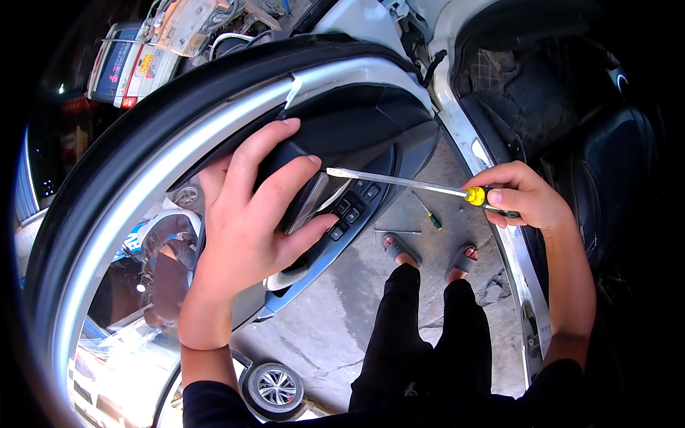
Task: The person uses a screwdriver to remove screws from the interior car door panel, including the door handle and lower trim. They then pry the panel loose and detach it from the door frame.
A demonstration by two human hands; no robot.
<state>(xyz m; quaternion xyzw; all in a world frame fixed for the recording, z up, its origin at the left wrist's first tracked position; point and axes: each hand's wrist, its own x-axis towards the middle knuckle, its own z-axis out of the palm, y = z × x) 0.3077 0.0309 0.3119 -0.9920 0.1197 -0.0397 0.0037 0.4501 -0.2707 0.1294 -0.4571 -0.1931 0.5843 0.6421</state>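
Observation:
An opened car door with a dark inner panel [389, 114] is in front of me. My left hand [246, 207] lies over it with the fingers spread, fingertips by the pull handle [308, 203] and thumb at the window switches [349, 208]. My right hand [524, 196] is wrapped round the yellow and black handle of a long screwdriver [414, 183]. Its shaft points left across the panel. The flat tip sits at the upper end of the handle trim, close to my left index finger; whether it is wedged in the gap I cannot tell.
On the concrete floor lie another screwdriver [432, 220] and a thin metal rod [398, 231], near my sandalled feet. The car's sill [510, 285] and dark seat [617, 167] are on the right. The curved window frame [93, 235] arches on the left. A wheel [275, 387] shows at lower left.

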